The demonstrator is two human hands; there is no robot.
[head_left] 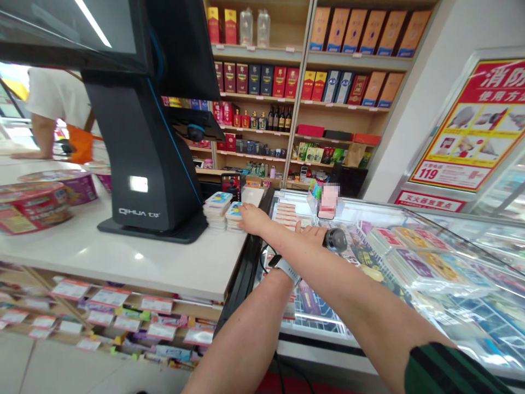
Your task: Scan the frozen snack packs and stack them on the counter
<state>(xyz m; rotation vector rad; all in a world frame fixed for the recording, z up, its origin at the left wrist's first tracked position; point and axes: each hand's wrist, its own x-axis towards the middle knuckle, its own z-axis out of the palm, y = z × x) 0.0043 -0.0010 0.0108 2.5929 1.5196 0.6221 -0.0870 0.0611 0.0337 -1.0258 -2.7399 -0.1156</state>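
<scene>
Touching pack stack point(234, 221): right hand point(253, 219); left hand point(314, 235) partly hidden.

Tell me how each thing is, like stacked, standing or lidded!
Packs: stacked, two piles side by side.
Right hand: touching the right pile.
Left hand: partly hidden, beside the black device.
Watch: strapped on, face dark.
Bowls: upright, lidded.
Bottles: standing.
Till screen: can't tell if on.
</scene>
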